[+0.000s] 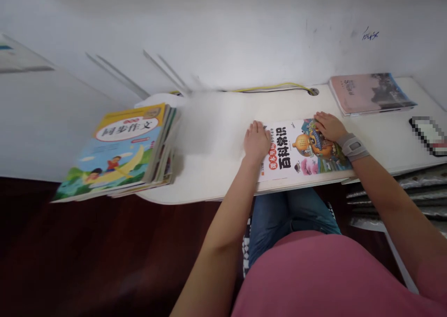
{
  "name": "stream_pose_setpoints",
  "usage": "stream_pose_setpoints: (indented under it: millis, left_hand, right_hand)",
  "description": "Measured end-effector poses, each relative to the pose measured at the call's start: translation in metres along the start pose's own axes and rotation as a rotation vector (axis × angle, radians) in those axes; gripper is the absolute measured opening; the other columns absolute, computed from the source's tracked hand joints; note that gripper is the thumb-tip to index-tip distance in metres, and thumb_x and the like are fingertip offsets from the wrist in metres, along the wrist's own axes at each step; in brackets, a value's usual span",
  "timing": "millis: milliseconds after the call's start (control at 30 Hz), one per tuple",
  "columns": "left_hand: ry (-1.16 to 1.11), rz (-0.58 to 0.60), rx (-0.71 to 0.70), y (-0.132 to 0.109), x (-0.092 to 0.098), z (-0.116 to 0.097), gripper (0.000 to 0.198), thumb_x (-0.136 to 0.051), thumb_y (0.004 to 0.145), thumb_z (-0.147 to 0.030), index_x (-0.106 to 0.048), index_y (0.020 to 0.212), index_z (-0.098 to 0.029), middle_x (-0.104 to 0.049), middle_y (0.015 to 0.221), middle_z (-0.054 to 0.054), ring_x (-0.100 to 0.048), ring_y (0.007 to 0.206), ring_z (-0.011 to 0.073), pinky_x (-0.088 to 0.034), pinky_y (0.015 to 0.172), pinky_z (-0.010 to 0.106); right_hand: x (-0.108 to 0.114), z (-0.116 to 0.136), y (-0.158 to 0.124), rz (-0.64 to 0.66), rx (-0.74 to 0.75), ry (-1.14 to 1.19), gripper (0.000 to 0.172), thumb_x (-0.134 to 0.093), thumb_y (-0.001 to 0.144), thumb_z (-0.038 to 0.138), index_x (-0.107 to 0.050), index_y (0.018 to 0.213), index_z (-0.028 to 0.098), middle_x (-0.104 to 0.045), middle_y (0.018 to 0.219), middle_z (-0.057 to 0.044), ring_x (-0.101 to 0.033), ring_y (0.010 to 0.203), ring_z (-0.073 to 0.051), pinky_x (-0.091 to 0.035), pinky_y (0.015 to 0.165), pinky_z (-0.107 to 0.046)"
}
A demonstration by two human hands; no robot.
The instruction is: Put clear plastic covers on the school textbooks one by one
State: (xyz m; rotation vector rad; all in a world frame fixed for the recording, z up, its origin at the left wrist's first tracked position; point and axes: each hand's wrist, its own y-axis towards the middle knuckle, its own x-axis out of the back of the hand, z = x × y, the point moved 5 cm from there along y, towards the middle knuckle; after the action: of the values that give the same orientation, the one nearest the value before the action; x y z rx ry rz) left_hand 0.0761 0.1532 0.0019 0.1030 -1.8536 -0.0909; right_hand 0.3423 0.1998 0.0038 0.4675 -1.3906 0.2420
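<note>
A closed book [290,158] with a white, cartoon-covered front lies flat at the front of the white table. My left hand [257,140] rests on its left end, fingers pointing away from me and lying flat near the top corner. At the other end, my right hand [328,126] lies over the upper right part of the cover with its fingers stretched out. Whether either thumb reaches under the book is hidden. A grey band with a dark face [355,145] is around my right wrist.
A stack of books [118,149] sits at the table's left end, its front corner past the edge. Pink-covered books [366,93] lie back right, near a phone [430,134]. A yellow cable [268,87] runs along the wall to a hole in the white table [206,177].
</note>
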Motion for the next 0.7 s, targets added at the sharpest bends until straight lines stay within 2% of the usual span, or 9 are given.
stream_pose_setpoints:
  millis: [167,233,333,400,467,567,700]
  left_hand:
    - [-0.086,-0.059,0.051,-0.001,0.007,0.002,0.052,-0.033,0.093,-0.026,-0.043,0.137,0.001,-0.045,0.143,0.026,-0.041,0.136,0.0302,-0.033,0.112,0.043]
    - [-0.079,-0.073,0.036,0.004,0.012,0.000,0.050,-0.032,0.094,-0.024,-0.042,0.137,-0.001,-0.043,0.145,0.025,-0.039,0.137,0.0290,-0.034,0.111,0.043]
    - [-0.029,-0.054,-0.120,0.019,0.015,-0.021,0.045,-0.031,0.093,-0.018,-0.051,0.132,-0.011,-0.045,0.146,0.016,-0.039,0.137,0.0246,-0.035,0.111,0.040]
    - [-0.001,0.028,-0.251,0.030,0.011,-0.040,0.038,-0.035,0.091,-0.016,-0.064,0.116,-0.015,-0.056,0.135,0.013,-0.047,0.129,0.0229,-0.039,0.107,0.037]
    - [0.028,0.094,-0.319,0.037,0.006,-0.054,0.033,-0.039,0.090,-0.016,-0.070,0.099,-0.014,-0.065,0.118,0.014,-0.057,0.116,0.0242,-0.045,0.099,0.036]
    - [0.058,0.106,-0.300,0.041,0.001,-0.060,0.034,-0.037,0.093,-0.022,-0.070,0.094,-0.013,-0.067,0.104,0.016,-0.061,0.103,0.0263,-0.049,0.089,0.038]
    - [0.081,0.049,-0.259,0.037,-0.002,-0.056,0.037,-0.034,0.097,-0.029,-0.066,0.101,-0.013,-0.064,0.106,0.015,-0.060,0.100,0.0258,-0.047,0.088,0.037]
  right_hand:
    - [0.004,-0.004,-0.003,-0.087,0.003,-0.011,0.046,-0.036,0.093,0.032,-0.061,0.124,0.008,-0.059,0.123,-0.020,-0.053,0.114,-0.029,-0.041,0.100,-0.042]
    - [0.005,-0.001,-0.003,-0.100,-0.002,-0.023,0.044,-0.038,0.093,0.033,-0.064,0.119,0.009,-0.060,0.113,-0.019,-0.054,0.103,-0.029,-0.043,0.094,-0.042]
    - [0.006,0.002,-0.003,-0.100,0.011,-0.040,0.041,-0.039,0.093,0.032,-0.065,0.116,0.010,-0.059,0.108,-0.018,-0.053,0.098,-0.028,-0.044,0.092,-0.041]
    - [0.006,0.003,-0.003,-0.100,0.013,-0.046,0.040,-0.039,0.093,0.032,-0.065,0.115,0.011,-0.058,0.107,-0.017,-0.052,0.098,-0.028,-0.043,0.091,-0.041]
    - [0.007,0.005,-0.004,-0.095,0.006,-0.044,0.040,-0.039,0.093,0.032,-0.065,0.115,0.012,-0.058,0.107,-0.017,-0.051,0.098,-0.028,-0.043,0.089,-0.041]
    - [0.008,0.006,-0.004,-0.096,-0.012,-0.040,0.039,-0.039,0.093,0.032,-0.065,0.116,0.013,-0.058,0.107,-0.017,-0.051,0.097,-0.028,-0.043,0.087,-0.041]
    - [0.008,0.008,-0.005,-0.095,-0.013,-0.041,0.040,-0.039,0.093,0.033,-0.063,0.118,0.013,-0.058,0.106,-0.017,-0.051,0.097,-0.028,-0.042,0.088,-0.041]
